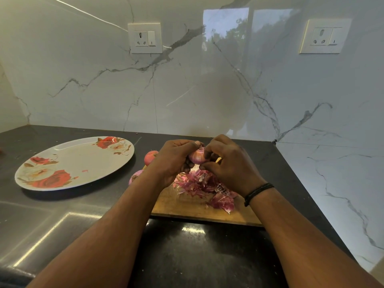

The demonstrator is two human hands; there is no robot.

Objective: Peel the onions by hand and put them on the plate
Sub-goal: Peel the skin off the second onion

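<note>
Your left hand [173, 161] has its grip closed around a pink onion [197, 155], fingers curled under and behind it, thumb up near the top. Your right hand [228, 163] meets it from the other side, fingertips [206, 154] pinching at the onion's skin. Both hands hold the onion in the air above the far end of the wooden cutting board [197, 208], with your forearms reaching in from the bottom of the view and converging on it. A dark braided band [257, 192] sits on your right wrist.

The onion looks pale pink and glossy on the side facing you, with a tuft at its top; most of its body is hidden by your fingers, so you cannot tell how much skin is left on it.

Below your hands a heap of purple-red peels [205, 186] lies on the board. Two more onions sit just left of your left hand: one [150, 156] reddish with its skin on, another [135, 176] partly hidden behind your left wrist.

The floral plate [87, 148] rests on the dark table [207, 256] well to the left of the board, carrying only a small pink scrap [84, 171]. The board's far edge is hidden by your hands.
</note>
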